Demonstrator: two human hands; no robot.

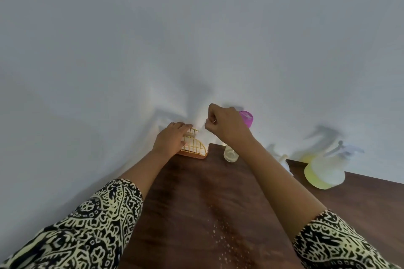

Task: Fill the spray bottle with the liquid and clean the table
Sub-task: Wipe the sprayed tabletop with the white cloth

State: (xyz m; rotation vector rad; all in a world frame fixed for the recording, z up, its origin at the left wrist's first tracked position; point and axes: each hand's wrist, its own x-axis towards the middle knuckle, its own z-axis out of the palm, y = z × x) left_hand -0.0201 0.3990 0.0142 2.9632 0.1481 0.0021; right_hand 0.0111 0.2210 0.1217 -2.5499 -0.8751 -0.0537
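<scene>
Yellow wire catches the eye first: your left hand [172, 140] lies flat across a small rack [193, 147] at the far end of the bench [196, 199], fingers together and draped over its top edge, thumb tucked against the near side. That looks like a steadying hold, keeping the rack from sliding toward the wall [109, 50] while the other hand works.

Your right hand [225, 125] hovers just beside it, raised off the wood and curled into a loose fist, thumb and forefinger pressed together as though nipping something small. Whether anything sits in that pinch is too tiny to tell. My guess is you are drawing a cloth or tissue out of the rack, which would suit the wiping half of the job.

Below that wrist stands a clear bottle [230, 154], and a purple cap [246, 118] peeks out behind your knuckles; I cannot tell whether the two belong together.

Now the thing that matters: the spray bottle [325, 170] stands well off to your right on a second brown surface, its trigger head fitted, pale yellow liquid in its base. It reads as already filled.

Notice the white speckles [223, 244] scattered down the wood near you. That mess is probably the target, so the cleaning is not yet done.
</scene>
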